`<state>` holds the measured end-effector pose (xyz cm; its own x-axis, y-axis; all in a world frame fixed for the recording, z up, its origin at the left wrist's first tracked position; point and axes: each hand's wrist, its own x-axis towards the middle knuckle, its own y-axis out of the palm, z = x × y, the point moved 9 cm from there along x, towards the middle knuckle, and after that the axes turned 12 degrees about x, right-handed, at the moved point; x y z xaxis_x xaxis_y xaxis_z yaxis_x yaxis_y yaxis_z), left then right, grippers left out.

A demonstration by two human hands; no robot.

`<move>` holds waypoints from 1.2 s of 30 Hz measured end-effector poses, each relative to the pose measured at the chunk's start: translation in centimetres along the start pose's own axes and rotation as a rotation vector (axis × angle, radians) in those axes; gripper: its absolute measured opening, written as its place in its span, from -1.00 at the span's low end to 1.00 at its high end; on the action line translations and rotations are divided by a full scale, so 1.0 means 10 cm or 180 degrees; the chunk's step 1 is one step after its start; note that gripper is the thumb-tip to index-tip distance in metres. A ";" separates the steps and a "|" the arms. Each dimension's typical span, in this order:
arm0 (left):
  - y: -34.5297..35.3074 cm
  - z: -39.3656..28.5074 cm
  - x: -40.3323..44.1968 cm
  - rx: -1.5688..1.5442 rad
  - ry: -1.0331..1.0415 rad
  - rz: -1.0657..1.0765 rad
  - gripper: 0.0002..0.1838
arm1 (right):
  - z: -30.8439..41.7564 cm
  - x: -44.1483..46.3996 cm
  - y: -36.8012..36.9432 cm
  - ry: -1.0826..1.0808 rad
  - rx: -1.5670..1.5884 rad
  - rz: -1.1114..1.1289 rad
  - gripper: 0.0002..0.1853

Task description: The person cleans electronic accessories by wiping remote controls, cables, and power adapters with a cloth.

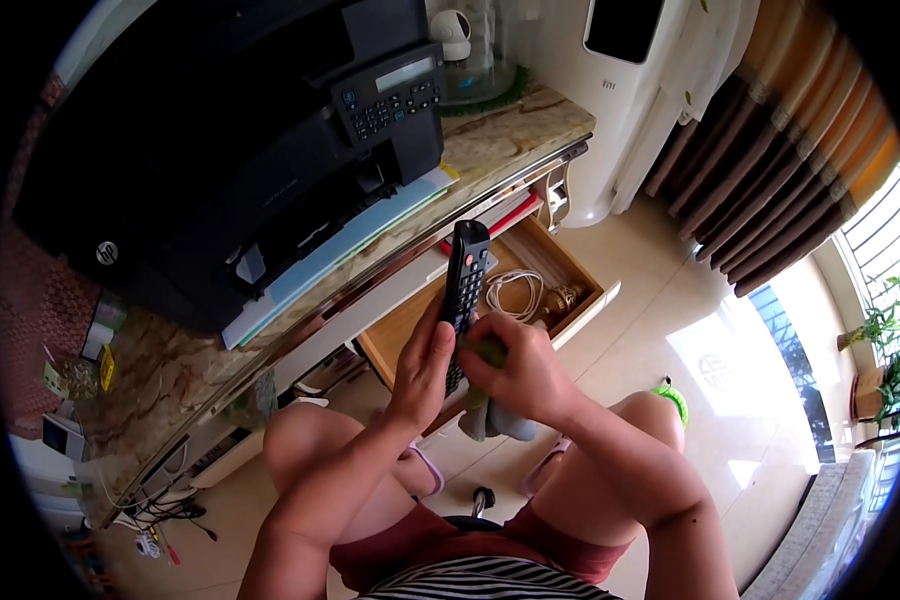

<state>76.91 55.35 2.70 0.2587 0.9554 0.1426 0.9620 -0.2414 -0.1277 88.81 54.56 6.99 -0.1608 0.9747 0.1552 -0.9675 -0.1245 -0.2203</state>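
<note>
A long black remote control point(465, 275) stands tilted up in front of me, its buttons facing right. My left hand point(422, 370) is closed around its lower left side. My right hand point(520, 368) is closed on a greyish-green cloth point(510, 422), pressing it against the lower part of the remote's button face. Some of the cloth hangs below the fingers. The remote's lower end is mostly hidden by the hands. Just beyond them is an open wooden drawer point(575, 262), with a coiled white cable point(515, 293) inside.
A black HP printer point(270, 190) stands on the marble-topped cabinet point(530, 125), above the drawer. A white Mi appliance point(595, 110) stands at the cabinet's right end. Brown curtains point(740, 190) hang at the right. Loose cables point(165, 505) lie at the lower left.
</note>
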 end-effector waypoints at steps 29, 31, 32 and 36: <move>0.05 0.01 -0.02 0.0689 0.0239 -0.0049 -0.49 | 0.45 0.01 -0.10 -0.1568 -0.1094 -0.0088 -0.83; 0.04 0.00 -0.02 0.0768 0.0158 -0.0059 -0.50 | 0.44 0.01 -0.10 -0.1584 -0.1029 -0.0060 -0.79; 0.03 -0.01 -0.03 0.0768 0.0161 -0.0061 -0.50 | 0.43 0.01 -0.09 -0.1578 -0.1028 -0.0026 -0.79; 0.03 0.04 -0.03 0.0876 0.0109 -0.0054 -0.51 | 0.40 -0.01 -0.07 -0.1627 -0.1027 0.0053 -0.78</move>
<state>77.12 55.02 2.24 0.2500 0.9515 0.1795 0.9075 -0.1656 -0.3861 88.74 53.85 10.95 -0.3262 0.7505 0.5748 -0.8688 0.0016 -0.4952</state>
